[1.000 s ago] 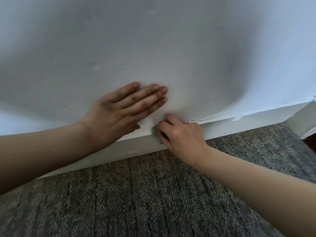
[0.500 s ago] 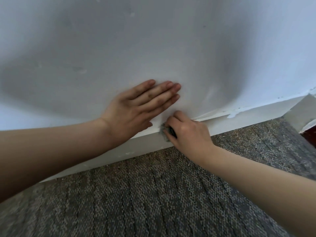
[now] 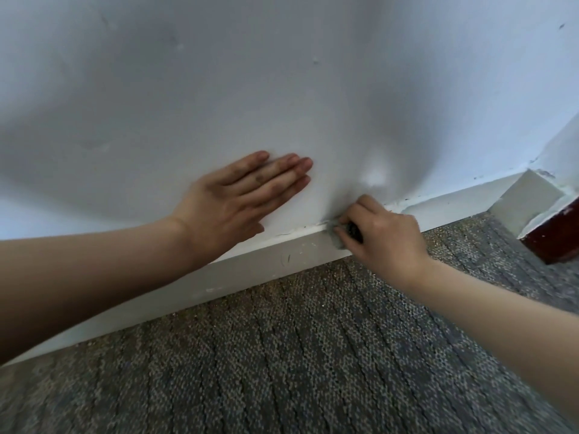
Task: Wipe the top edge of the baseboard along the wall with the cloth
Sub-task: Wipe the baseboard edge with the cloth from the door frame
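Observation:
A white baseboard [image 3: 250, 267] runs along the foot of the white wall [image 3: 282, 89], rising toward the right. My right hand [image 3: 379, 233] grips a small grey cloth [image 3: 336, 239] and presses it onto the baseboard's top edge; most of the cloth is hidden inside the fist. My left hand [image 3: 238, 198] lies flat on the wall just above the baseboard, fingers straight and together, a short way left of the right hand.
Grey patterned carpet [image 3: 297, 355] covers the floor in front. At the right the baseboard meets a corner [image 3: 529, 198], with a dark red-brown piece of wood [image 3: 554, 239] beside it. Chipped paint shows along the baseboard's top edge near the corner.
My right hand has slid the cloth to the right along the baseboard's top edge, away from the left hand. The view has shifted right, showing more of the corner.

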